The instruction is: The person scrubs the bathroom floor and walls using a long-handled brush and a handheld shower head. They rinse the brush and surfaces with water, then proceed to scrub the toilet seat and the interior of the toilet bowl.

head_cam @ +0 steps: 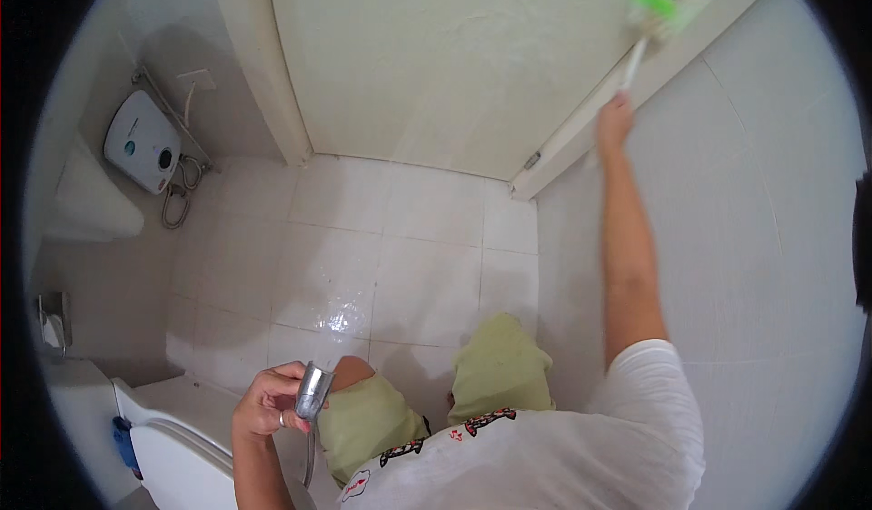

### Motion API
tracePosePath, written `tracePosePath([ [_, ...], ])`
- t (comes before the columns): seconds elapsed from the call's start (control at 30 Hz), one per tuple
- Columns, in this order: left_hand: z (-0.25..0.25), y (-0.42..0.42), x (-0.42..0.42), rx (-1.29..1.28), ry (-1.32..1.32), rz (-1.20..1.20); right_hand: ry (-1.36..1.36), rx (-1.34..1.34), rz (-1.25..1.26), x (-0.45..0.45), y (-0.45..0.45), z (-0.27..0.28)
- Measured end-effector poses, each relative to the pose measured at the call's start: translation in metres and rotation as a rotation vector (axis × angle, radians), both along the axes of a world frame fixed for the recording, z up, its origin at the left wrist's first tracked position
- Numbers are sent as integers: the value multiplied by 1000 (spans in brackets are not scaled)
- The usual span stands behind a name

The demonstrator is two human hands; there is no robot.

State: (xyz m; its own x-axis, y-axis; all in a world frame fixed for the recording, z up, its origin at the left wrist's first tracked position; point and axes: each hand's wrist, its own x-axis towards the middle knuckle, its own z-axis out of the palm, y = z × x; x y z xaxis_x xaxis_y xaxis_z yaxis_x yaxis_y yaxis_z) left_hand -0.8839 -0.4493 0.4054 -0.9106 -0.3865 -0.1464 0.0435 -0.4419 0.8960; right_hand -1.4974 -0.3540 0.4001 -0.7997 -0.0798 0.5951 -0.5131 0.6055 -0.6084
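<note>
My left hand (271, 399) grips a chromed hand shower (315, 391) at the lower left, its hose hanging below. Water sprays from it onto the floor tiles (340, 312). Far out at the upper right, my right hand (616, 120) holds the white handle of a brush (633, 64). The brush's head, with bright green on it, is blurred and lies over the edge between the pale door (436, 60) and its frame (579, 118). Whether the bristles touch the surface cannot be told.
A white toilet (177, 466) stands at the lower left, with a blue object beside it. A water heater (143, 141) with flexible hoses hangs on the left wall, above a white basin's underside (95, 200). A tiled wall (715, 251) runs along the right.
</note>
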Motion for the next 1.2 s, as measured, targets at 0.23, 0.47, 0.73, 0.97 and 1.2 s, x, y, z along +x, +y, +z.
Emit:
tracePosePath([
  [0.23, -20, -7, -23, -11, -59, -55, -273, -86, -106, 39, 21, -148],
  [0.47, -3, -13, 10, -5, 37, -165, -325, -511, 168, 17, -35, 90],
  [0.73, -14, -6, -7, 180, 231, -320, -529, -553, -97, 65, 12, -144],
  [0.97, -9, -9, 10, 168, 185, -209, -502, -927, 287, 26, -75, 116],
  [1.2, -11, -10, 11, 112, 118, -160, -285, -181, -37, 62, -11, -143],
])
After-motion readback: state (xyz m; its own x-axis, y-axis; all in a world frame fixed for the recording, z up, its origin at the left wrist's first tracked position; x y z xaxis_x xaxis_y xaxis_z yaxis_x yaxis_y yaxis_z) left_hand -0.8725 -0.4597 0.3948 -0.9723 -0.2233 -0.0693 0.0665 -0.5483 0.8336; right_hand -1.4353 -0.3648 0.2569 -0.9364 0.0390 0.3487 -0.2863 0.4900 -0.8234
